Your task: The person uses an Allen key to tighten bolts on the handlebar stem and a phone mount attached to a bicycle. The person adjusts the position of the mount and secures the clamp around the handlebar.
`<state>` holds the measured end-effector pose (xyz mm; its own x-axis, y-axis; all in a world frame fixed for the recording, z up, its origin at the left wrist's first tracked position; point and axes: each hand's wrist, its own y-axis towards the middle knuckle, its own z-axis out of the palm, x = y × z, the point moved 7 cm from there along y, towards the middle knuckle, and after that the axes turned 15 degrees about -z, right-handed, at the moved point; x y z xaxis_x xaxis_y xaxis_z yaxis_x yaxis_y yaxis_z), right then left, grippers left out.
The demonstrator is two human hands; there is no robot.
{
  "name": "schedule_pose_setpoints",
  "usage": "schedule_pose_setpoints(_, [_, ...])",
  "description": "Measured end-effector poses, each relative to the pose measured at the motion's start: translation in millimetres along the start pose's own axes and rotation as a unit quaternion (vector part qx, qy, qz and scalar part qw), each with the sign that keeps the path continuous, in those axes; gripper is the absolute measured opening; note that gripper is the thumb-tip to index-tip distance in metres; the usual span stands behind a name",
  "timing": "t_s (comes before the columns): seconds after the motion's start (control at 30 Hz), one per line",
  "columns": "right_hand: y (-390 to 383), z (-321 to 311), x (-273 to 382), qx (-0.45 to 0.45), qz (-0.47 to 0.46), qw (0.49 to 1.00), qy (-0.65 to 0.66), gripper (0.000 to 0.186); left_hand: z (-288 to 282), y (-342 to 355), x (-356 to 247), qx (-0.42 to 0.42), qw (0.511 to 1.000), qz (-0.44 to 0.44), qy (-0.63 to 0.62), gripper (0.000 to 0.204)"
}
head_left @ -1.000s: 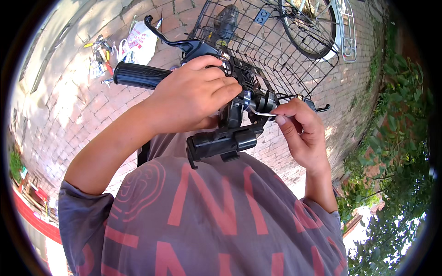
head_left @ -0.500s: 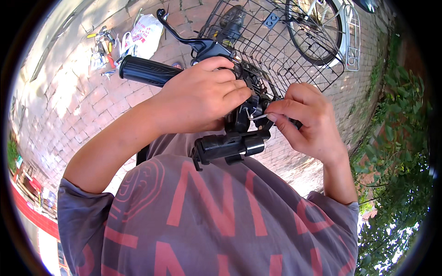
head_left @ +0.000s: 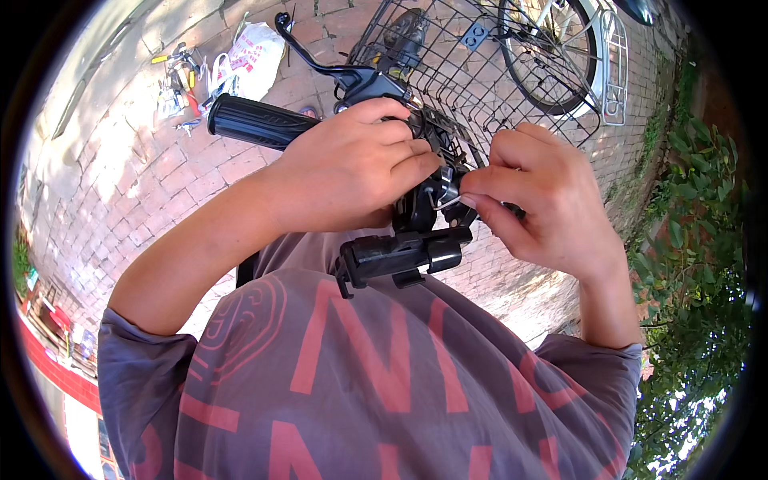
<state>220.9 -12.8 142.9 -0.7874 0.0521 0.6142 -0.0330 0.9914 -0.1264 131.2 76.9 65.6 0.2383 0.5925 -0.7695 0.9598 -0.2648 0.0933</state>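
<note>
My left hand (head_left: 356, 164) is closed over the inner end of the handlebar, right beside the black rubber grip (head_left: 256, 122). Above its knuckles, the black brake lever (head_left: 320, 68) reaches up and to the left. Between thumb and forefinger, my right hand (head_left: 552, 200) pinches a thin silver hex key (head_left: 452, 202). The bent end of that key meets a dark clamp at the middle of the handlebar; my fingers hide part of the clamp. Nearest me, a black bracket with a round barrel (head_left: 400, 258) sits below both hands.
Beyond the handlebar is a black wire basket (head_left: 472, 80), with a shoe (head_left: 404, 36) seen beside it. A bicycle wheel (head_left: 550, 52) stands at the far right. Tools (head_left: 182, 80) and a white plastic bag (head_left: 254, 58) lie on the brick paving. Leafy bushes (head_left: 688, 232) line the right.
My right hand and forearm have shifted slightly to the right, the fingers still pinching the hex key. The left hand stays on the handlebar.
</note>
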Motion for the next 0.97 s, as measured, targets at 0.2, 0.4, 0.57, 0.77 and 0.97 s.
schedule_pose_setpoints(0.2, [11, -2, -4, 0.044, -0.030, 0.999, -0.003, 0.010, -1, 0, -1, 0.022, 1.000, -0.008, -0.009, 0.070])
schedule_pose_setpoints(0.4, [-14, 9, -3, -0.010, 0.045, 0.998, 0.033, 0.010, -1, 0, 0, 0.011, 1.000, -0.008, -0.020, 0.071])
schedule_pose_setpoints(0.57, [-31, 16, 1, -0.066, 0.069, 0.995, 0.035, 0.015, 1, 0, 1, 0.003, 1.000, 0.000, -0.017, 0.071])
schedule_pose_setpoints(0.77, [-32, 12, -1, -0.079, 0.055, 0.994, 0.045, 0.017, 0, 1, 0, 0.002, 1.000, -0.001, -0.020, 0.070])
schedule_pose_setpoints(0.97, [-26, 12, -3, -0.069, 0.058, 0.994, 0.058, 0.020, -3, 2, -1, -0.003, 1.000, 0.005, 0.000, 0.054])
